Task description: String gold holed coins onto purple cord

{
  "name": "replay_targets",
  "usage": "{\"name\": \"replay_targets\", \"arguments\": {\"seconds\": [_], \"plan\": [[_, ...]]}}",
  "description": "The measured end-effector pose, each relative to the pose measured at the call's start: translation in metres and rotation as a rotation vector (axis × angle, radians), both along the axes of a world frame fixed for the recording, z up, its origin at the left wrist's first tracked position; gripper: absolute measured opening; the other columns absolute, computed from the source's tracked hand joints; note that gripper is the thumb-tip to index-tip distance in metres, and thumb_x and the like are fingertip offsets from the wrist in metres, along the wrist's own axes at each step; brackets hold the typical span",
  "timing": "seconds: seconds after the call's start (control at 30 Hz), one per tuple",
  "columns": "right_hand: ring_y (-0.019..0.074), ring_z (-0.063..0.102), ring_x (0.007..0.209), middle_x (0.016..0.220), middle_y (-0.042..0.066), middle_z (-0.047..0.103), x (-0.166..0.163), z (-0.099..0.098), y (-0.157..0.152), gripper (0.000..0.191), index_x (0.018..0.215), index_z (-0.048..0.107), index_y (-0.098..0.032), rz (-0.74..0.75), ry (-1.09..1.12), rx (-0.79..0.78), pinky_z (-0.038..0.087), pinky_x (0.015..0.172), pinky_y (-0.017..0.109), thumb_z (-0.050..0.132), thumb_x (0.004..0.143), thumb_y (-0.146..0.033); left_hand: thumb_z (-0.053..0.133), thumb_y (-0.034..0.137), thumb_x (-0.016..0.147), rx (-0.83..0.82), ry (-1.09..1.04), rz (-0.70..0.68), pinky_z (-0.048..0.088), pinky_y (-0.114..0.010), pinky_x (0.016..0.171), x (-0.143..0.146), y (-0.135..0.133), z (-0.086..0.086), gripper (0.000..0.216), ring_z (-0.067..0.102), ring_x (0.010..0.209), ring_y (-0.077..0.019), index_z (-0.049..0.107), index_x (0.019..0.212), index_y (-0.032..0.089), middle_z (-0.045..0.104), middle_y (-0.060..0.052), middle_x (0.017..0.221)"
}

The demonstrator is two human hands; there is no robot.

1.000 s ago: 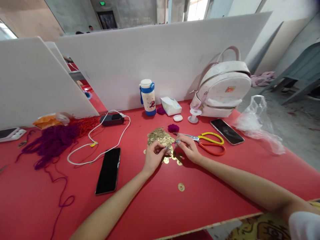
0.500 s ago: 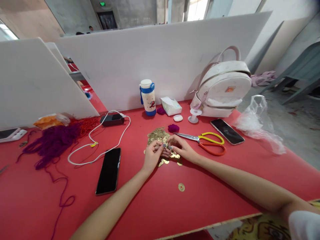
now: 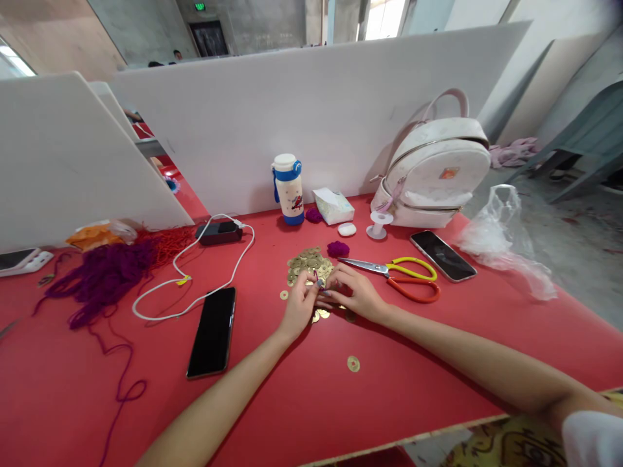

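Observation:
My left hand (image 3: 298, 306) and my right hand (image 3: 351, 292) meet over a heap of brass coins (image 3: 309, 264) on the red table (image 3: 311, 402). Both hands have their fingertips pinched together on a small piece between them, with a bit of red thread showing; I cannot make out exactly what it is. A single coin (image 3: 353, 364) lies apart toward me. Another loose coin (image 3: 283, 295) lies left of my left hand. A small purple pompom (image 3: 337, 249) sits just behind the heap.
Yellow and orange scissors (image 3: 403, 277) lie right of my hands, a phone (image 3: 442, 255) and white backpack (image 3: 435, 172) beyond. Another black phone (image 3: 213, 331), a white cable (image 3: 195, 275), purple yarn (image 3: 100, 279), a bottle (image 3: 288, 189) and a plastic bag (image 3: 501, 243) stand around.
My right hand has drawn in leftward to meet my left hand, and both have shifted slightly toward the coin heap. The pinched piece now sits tight between the fingertips.

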State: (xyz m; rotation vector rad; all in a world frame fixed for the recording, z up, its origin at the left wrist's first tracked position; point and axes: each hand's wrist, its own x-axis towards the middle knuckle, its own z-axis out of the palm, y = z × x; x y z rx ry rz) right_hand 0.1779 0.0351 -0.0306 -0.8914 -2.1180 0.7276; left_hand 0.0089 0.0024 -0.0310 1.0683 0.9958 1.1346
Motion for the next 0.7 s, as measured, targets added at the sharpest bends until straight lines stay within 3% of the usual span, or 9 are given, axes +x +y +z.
{"name": "replay_targets", "arguments": {"seconds": [0.1,0.2,0.33,0.5,0.7], "plan": [[0.0159,0.054,0.075,0.087,0.003,0.057,-0.0005,-0.0017,0.0,0.012,0.088,0.058,-0.021,-0.015,-0.056,0.015,0.042,0.064,0.025,0.067,0.083,-0.028,0.064,0.056,0.078,0.021,0.015,0.002,0.057,-0.032,0.059,-0.0005,0.0002,-0.0004,0.042,0.071,0.064,-0.0193,0.039,0.087,0.023,0.061,0.005,0.068],[0.0176,0.055,0.082,0.089,0.004,0.058,-0.0003,-0.0024,0.0002,0.006,0.087,0.061,-0.022,-0.052,-0.035,0.04,0.043,0.068,0.027,0.064,0.086,-0.026,0.064,0.057,0.077,0.01,0.008,-0.011,0.057,-0.032,0.058,-0.0002,0.0006,-0.0007,0.043,0.07,0.062,-0.0192,0.038,0.087,0.023,0.062,0.004,0.07],[0.0201,0.055,0.089,0.091,0.005,0.059,0.001,-0.0015,0.0015,0.007,0.083,0.065,-0.023,-0.033,0.038,0.078,0.045,0.078,0.033,0.062,0.089,-0.026,0.064,0.052,0.079,0.029,0.077,0.077,0.055,-0.028,0.055,0.0,0.0006,0.0018,0.037,0.067,0.06,-0.0167,0.043,0.086,0.022,0.063,0.002,0.071],[0.0201,0.057,0.088,0.09,0.005,0.063,0.0018,-0.0025,0.0028,0.008,0.086,0.065,-0.023,-0.018,0.054,0.044,0.046,0.078,0.034,0.06,0.09,-0.027,0.057,0.042,0.086,0.106,0.257,0.162,0.043,-0.021,0.048,-0.0016,-0.0002,0.0068,0.023,0.053,0.048,-0.01,0.053,0.082,0.019,0.058,0.003,0.063],[0.0193,0.06,0.084,0.087,0.003,0.067,0.0024,-0.0055,0.0032,0.006,0.087,0.063,-0.022,-0.018,0.094,-0.029,0.046,0.076,0.033,0.059,0.089,-0.02,0.07,0.03,0.076,0.24,0.444,0.15,0.039,-0.021,0.059,-0.0013,0.0017,0.0048,0.017,0.05,0.063,-0.0117,0.057,0.077,0.018,0.055,0.003,0.069]]}}
